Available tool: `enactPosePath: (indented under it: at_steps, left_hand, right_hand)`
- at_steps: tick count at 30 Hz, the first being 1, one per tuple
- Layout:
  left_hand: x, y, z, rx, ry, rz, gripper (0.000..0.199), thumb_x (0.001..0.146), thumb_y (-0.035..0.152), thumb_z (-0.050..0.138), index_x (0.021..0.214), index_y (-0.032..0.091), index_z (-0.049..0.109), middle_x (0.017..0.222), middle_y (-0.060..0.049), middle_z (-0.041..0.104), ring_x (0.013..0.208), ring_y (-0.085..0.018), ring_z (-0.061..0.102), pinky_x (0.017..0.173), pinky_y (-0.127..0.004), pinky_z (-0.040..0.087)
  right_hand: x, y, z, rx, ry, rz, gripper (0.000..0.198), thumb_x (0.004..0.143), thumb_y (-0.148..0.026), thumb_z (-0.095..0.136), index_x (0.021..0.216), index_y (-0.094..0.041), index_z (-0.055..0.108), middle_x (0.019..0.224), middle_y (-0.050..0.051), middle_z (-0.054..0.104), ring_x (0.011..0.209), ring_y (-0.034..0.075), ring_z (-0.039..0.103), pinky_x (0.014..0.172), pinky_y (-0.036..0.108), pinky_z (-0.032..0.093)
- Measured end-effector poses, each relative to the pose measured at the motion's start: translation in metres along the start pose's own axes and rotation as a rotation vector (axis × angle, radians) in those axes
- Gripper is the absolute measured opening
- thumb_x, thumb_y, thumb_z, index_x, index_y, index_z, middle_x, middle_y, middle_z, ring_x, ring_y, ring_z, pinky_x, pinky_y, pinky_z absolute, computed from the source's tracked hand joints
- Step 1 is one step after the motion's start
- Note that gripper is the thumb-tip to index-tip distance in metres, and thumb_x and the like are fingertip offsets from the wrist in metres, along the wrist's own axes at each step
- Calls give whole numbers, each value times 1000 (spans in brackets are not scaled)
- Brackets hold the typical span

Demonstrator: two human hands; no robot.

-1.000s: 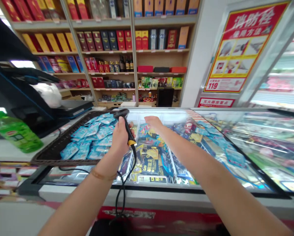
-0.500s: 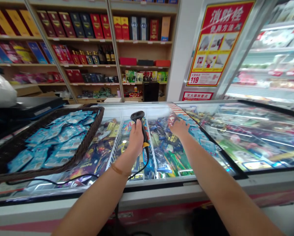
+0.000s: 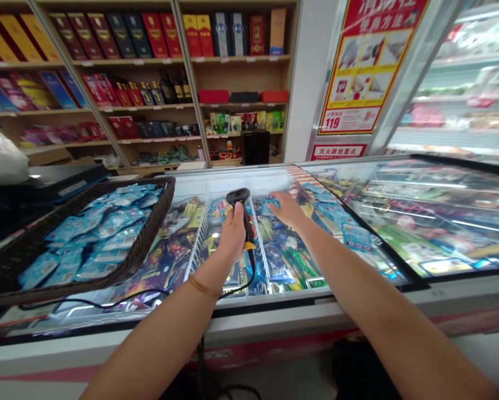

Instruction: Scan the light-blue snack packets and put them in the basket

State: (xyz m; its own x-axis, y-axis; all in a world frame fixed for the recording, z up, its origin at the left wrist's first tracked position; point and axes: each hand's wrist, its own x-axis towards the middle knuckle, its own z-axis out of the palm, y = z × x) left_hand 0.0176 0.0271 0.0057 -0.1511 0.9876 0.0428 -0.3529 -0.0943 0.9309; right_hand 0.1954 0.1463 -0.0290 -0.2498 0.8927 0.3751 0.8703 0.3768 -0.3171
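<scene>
My left hand (image 3: 235, 230) is wrapped round a black and yellow handheld barcode scanner (image 3: 238, 195), held over the glass top of a chest freezer (image 3: 270, 173). A cable runs from the scanner's handle. To its right, my right hand (image 3: 290, 211) reaches over the glass with thumb and fingers at the edge of a small blue packet (image 3: 269, 207); the grip is partly blurred. Just beyond that hand lies a red round-patterned packet (image 3: 296, 190). More blue packets (image 3: 355, 236) lie on the glass to the right, beside my forearm.
A dark wicker basket (image 3: 160, 219) full of blue packets stands at the left on the freezer. Under the glass are wire dividers (image 3: 197, 244) and frozen goods. A black cable (image 3: 108, 306) crosses the front. Shelves of boxes (image 3: 241, 58) and a fire-hydrant poster (image 3: 352, 83) stand behind.
My right hand has moved left, from beside the red packet towards the scanner, and a blue packet now shows at its fingers. My left hand keeps the scanner. The view has tilted down slightly.
</scene>
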Motion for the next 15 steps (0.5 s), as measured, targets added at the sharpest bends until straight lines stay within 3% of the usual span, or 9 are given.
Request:
enactPosePath:
  at_steps: [4,9,12,15]
  left_hand:
    - [-2,-3,0,28,-56,26,56,87,75,65,101,22,52,71,5,56,47,-10,54,41,-22,41]
    - [-4,-7,-1,71,-142,52,63,81,82,66,94,22,51,77,3,61,49,-9,56,43,-24,44]
    - [-5,-8,0,91,-164,66,65,79,84,66,93,22,50,77,3,61,49,-9,55,43,-25,44]
    - [-7,-7,1,102,-175,105,63,79,82,68,93,23,49,79,3,60,49,-9,55,43,-25,45]
  right_hand:
    - [1,6,6,-129,-18,163,61,101,-52,59,143,-8,59,152,27,58,145,40,51,118,51,38]
    - [6,9,8,25,-92,210,48,93,-46,70,129,-14,65,137,20,69,134,34,61,111,43,44]
    - [8,13,6,277,12,228,46,88,-34,72,128,-13,62,132,17,71,124,30,67,106,38,48]
    - [11,16,4,536,194,286,42,87,-33,67,125,-15,61,124,14,74,116,27,69,102,38,50]
